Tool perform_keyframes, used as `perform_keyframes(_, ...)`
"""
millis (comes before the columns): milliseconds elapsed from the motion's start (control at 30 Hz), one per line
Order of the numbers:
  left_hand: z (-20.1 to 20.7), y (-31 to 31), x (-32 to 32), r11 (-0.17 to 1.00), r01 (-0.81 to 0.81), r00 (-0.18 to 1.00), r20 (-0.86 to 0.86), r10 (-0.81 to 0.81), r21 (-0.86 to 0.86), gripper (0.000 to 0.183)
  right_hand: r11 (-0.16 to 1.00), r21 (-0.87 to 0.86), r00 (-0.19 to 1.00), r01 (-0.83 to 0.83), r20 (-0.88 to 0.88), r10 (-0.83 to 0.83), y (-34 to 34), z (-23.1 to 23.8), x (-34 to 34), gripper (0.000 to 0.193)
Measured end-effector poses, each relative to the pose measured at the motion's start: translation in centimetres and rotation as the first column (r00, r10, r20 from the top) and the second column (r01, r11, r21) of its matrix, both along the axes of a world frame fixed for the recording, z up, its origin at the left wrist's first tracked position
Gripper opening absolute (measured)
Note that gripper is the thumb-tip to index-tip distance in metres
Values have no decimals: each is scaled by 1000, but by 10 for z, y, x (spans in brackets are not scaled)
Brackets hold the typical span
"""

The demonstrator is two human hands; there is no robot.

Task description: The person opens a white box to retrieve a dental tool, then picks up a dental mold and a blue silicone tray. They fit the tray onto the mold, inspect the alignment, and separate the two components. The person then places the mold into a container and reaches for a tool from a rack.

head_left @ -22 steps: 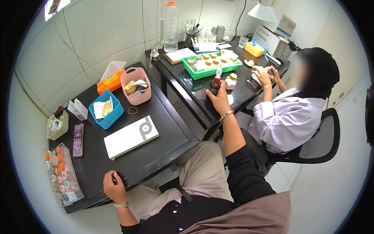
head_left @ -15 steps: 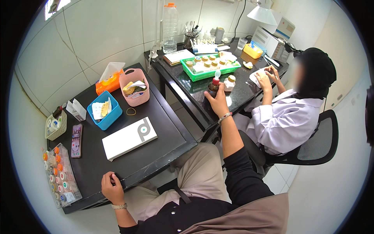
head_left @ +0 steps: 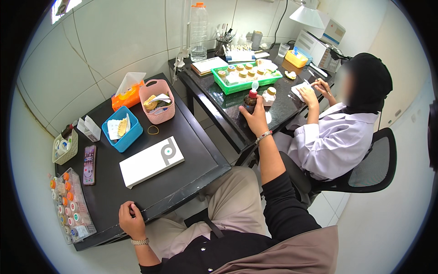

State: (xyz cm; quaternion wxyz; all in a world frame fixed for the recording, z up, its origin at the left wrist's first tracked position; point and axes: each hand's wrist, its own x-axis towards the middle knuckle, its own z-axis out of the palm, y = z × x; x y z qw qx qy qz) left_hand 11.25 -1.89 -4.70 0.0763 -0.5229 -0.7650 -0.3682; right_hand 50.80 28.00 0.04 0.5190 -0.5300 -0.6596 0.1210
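Observation:
My right hand [head_left: 256, 118] is closed round a brown dropper bottle [head_left: 250, 101] with a red collar and a clear bulb on top. The bottle is upright on the dark glossy table [head_left: 219, 101]. Just right of it is a small white jar [head_left: 269, 97] with a gold lid, and behind it a green tray [head_left: 248, 88] full of gold-lidded jars. Down at the left, my left hand [head_left: 131, 220] rests at the front edge of the black table [head_left: 194, 171], its fingers curled in and nothing visible in them. A white flat box [head_left: 146, 165] lies beyond that hand.
A co-worker [head_left: 333, 132] sits at the right, hands over a white pad [head_left: 299, 91]. Blue basket [head_left: 123, 144], pink basket [head_left: 159, 116], phone [head_left: 90, 164] and a clear bottle rack [head_left: 86, 223] stand on my table. A gap separates the two tables.
The co-worker's hands have moved apart, and a thin brush-like tool now shows in the farther one above the white pad. Both my hands stay in place.

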Motion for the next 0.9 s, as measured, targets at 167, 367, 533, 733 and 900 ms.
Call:
perform_keyframes(167,-1,0,-1,1000,-12,1000,18,12,-3,6,1000,14,999,23,34,-23,-3,4,-8,57)
perform_keyframes(367,3,4,3,999,-2,1000,5,2,41,4,984,138,953,110,266,-144,0,-5,-6,61)
perform_keyframes(533,6,1,1,999,-10,1000,2,10,44,3,985,152,971,85,207,-116,7,-12,-5,66)
perform_keyframes(733,8,5,0,999,-4,1000,7,4,44,1,991,76,985,112,120,-120,9,-8,2,64)
perform_keyframes(900,10,3,-1,999,-9,1000,25,8,48,1,989,56,977,137,157,-144,8,-7,-3,68)
